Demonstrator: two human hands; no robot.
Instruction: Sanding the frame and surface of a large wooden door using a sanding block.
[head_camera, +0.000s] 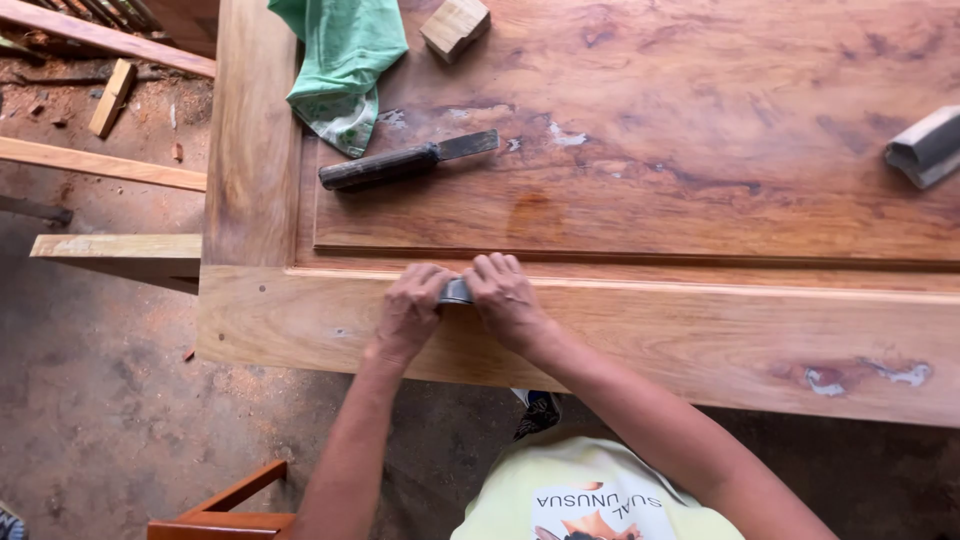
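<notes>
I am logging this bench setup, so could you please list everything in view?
wooden door panel: one, reddish brown with paler frame, fills the bench.
metal scraper: one, grey, on the near rail, gripped between both hands.
putty knife: one, dark handle and grey blade, lying on the panel.
cloth: one, green, draped over the left stile.
wood block: one, pale, top of the panel.
folded sandpaper: one, grey, right edge.
timber offcuts: several, pale, on the floor at left.
left hand: one, fingers on the scraper.
right hand: one, fingers on the scraper.
</notes>
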